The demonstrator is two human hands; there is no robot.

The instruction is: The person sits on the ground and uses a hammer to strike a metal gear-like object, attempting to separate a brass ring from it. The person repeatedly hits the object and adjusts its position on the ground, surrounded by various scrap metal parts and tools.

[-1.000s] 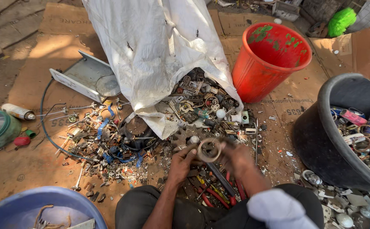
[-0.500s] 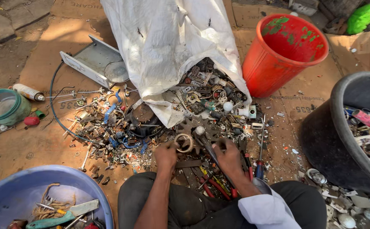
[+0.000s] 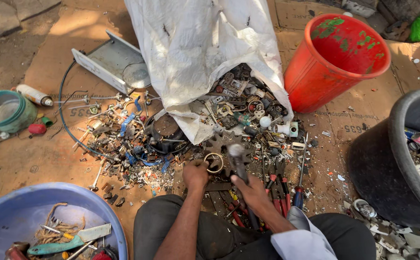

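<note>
an outdoor scrap-sorting spot on bare ground. flattened cardboard (image 3: pixel 65 144) carries a heap of metal scrap (image 3: pixel 123 139) spilling from a white sack (image 3: pixel 205 48). a red bucket (image 3: pixel 325 72) and tubs of sorted bits stand around.

a red bucket (image 3: pixel 337 62) with green paint smears inside stands by a white sack (image 3: pixel 195 53) flecked with dark marks, over brown cardboard (image 3: pixel 41 159). a blue basin (image 3: pixel 8 216) holds a teal-handled tool (image 3: pixel 56 246), and a black tub (image 3: pixel 388 159) holds pink and blue scraps. a brass-coloured ring (image 3: pixel 214 162) lies among grey and rust-brown scrap (image 3: pixel 123 139) with blue strips; the pliers (image 3: pixel 280 200) have red handles, and a teal bowl (image 3: pixel 5 111) sits near a red cap (image 3: pixel 37 129).
</note>
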